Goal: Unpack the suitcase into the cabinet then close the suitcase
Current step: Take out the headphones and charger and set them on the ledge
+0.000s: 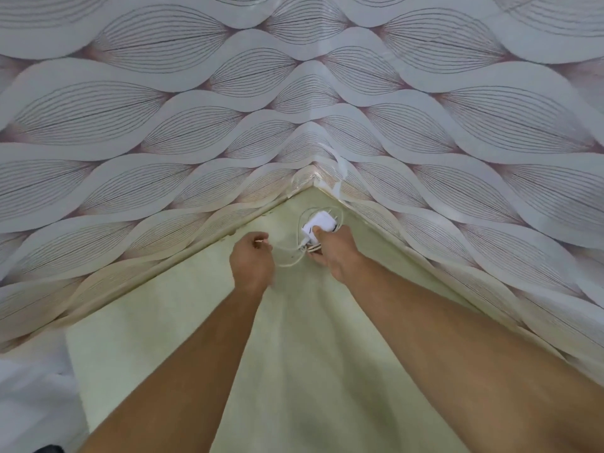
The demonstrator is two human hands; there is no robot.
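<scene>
Both my arms reach deep into a corner lined with leaf-patterned paper, over a pale yellow-green shelf surface [196, 322]. My right hand [333, 253] grips a white charger plug [322, 222] close to the back corner, its prongs pointing right. The charger's white cable [289, 255] loops around the plug and runs left between the hands. My left hand [251, 259] has its fingers curled, pinching the cable's end near the left wall. No suitcase is in view.
Two patterned walls [163, 142] meet at the back corner, where the paper is peeling [336, 171]. White fabric [29, 397] lies at the lower left, beside the shelf's front edge.
</scene>
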